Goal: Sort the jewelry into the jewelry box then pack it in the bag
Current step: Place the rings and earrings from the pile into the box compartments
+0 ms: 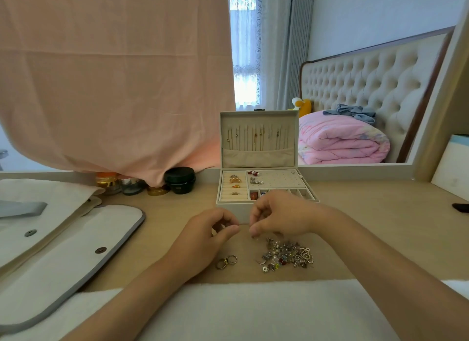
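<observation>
Your left hand (210, 236) and right hand (279, 218) meet with fingers curled before the one open jewelry box (258, 160). Whether either pinches anything cannot be told. Two rings (226, 261) and one jewelry heap (286, 255) lie just below on the desk; one bag (63, 241) rests at left.

Open jewelry box (257, 155), left hand (210, 236), right hand (279, 217) curled just before it, jewelry pile (286, 255) beside
</observation>
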Demonstrator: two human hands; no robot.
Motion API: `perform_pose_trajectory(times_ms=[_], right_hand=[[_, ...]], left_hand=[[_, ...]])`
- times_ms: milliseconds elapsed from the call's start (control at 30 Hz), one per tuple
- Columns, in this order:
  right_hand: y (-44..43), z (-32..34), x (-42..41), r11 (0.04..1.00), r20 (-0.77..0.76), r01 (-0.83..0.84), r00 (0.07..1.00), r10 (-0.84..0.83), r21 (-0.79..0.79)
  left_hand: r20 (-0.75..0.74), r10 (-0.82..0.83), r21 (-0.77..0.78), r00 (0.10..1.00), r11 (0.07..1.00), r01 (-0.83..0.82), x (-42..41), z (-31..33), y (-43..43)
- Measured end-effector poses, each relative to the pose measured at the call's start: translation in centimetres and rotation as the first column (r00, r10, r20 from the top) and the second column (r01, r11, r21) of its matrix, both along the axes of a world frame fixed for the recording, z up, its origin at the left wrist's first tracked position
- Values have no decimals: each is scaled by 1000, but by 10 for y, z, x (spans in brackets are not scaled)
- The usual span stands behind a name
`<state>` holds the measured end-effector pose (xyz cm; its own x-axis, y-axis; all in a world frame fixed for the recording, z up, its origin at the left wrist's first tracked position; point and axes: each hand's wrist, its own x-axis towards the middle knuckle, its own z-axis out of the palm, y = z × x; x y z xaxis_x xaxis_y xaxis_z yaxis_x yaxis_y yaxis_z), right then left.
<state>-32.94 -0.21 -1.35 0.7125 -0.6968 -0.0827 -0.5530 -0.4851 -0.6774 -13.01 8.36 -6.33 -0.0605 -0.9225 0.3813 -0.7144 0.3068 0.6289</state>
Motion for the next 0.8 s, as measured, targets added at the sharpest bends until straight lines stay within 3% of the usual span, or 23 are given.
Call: perform_pose_trajectory(times_ms=[167,333,533,700,800], right_hand=[[-12,16,-14,983,269,185,947,-177,-4],[-38,27,-32,918,321,381,888,-330,-112],[-68,34,-41,909,68,322,947,-315,-265],[-91,31,-39,918,-126,267,941,-314,-292],[-100,31,-39,941,-200,222,940,-276,-256]], left_hand=[[-81,-29,-44,996,999,26,-8,14,-14],[-113,-39,-79,993,996,30,-19,32,-46],[-130,-67,0,989,998,67,-39,49,-95],[-188,-41,38,981,998,49,-49,56,-137],[-150,-36,45,988,998,43,-54,59,-155]])
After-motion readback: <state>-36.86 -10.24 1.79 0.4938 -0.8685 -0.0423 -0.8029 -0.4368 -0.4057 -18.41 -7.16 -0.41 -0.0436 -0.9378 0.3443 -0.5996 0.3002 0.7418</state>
